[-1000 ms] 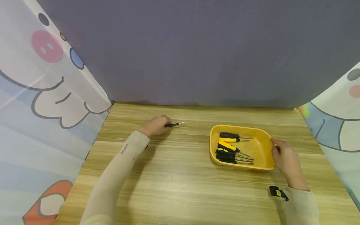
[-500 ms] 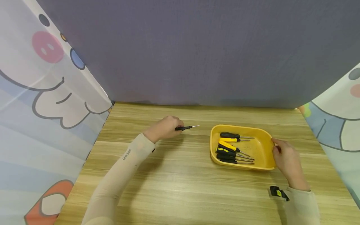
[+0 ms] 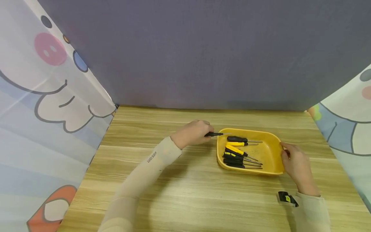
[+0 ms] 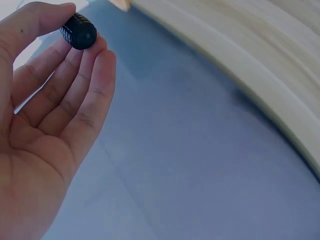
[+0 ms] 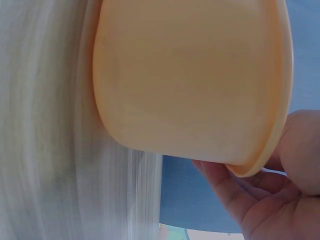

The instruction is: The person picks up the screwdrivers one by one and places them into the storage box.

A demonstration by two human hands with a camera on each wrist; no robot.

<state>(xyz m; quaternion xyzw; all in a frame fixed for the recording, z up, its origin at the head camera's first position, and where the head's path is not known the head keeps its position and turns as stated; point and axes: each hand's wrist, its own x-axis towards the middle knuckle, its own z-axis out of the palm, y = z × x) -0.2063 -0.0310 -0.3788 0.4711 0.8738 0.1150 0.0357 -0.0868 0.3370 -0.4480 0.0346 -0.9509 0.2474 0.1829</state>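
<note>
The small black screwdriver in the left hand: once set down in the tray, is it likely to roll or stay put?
Probably rolls a little: the screwdriver has a round handle end. The yellow tray has raised walls, and the screwdrivers lying inside should stop it. It looks stiff and light, since the left hand pinches it with fingertips alone.

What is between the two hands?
In the head view, the yellow tray with screwdrivers sits between the left hand and right hand.
</note>
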